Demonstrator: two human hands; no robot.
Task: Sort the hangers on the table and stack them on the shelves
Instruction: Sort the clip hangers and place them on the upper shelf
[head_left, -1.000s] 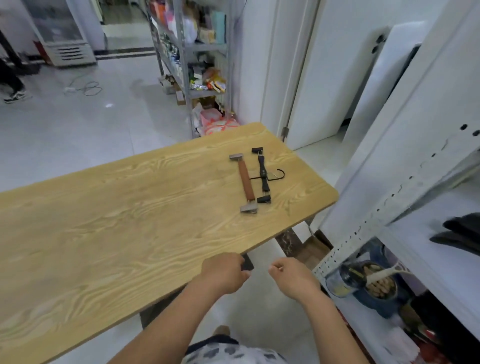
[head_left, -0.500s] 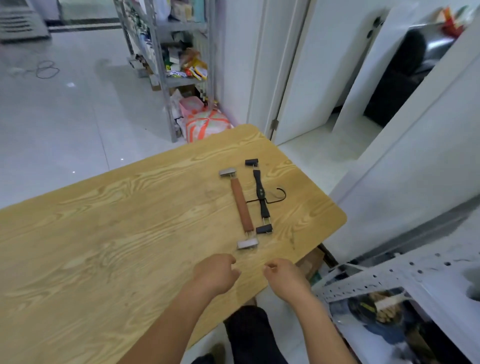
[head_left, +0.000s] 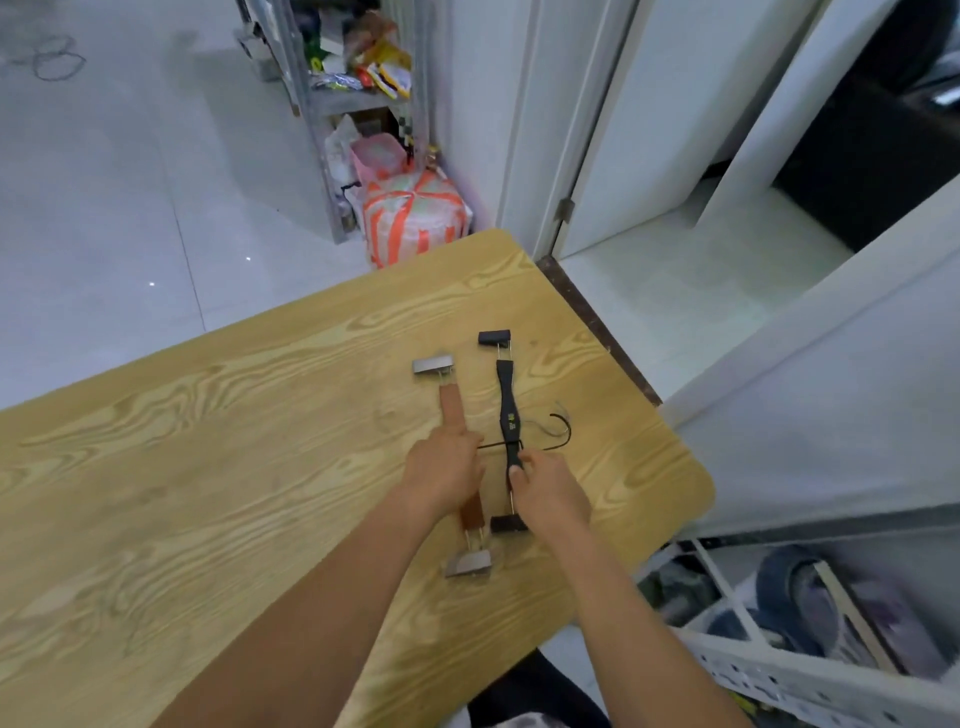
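Note:
Two clip hangers lie side by side near the right end of the wooden table (head_left: 208, 467). The brown hanger (head_left: 453, 410) has silver clips at both ends. My left hand (head_left: 444, 470) lies over its middle with the fingers curled down around the bar. The black hanger (head_left: 506, 400) has black clips and a thin hook pointing right. My right hand (head_left: 545, 491) pinches its bar just below the hook, the thumb on top.
A white perforated shelf unit (head_left: 810, 680) stands at the lower right, with cluttered items on its low level. Beyond the table's far end are an orange-striped bag (head_left: 413, 215) and a metal storage rack (head_left: 322, 104). A doorway opens at the right.
Both hands have moved forward from the table's near edge onto the hangers; the left now covers the brown one and the right pinches the black one. The view has tilted down.

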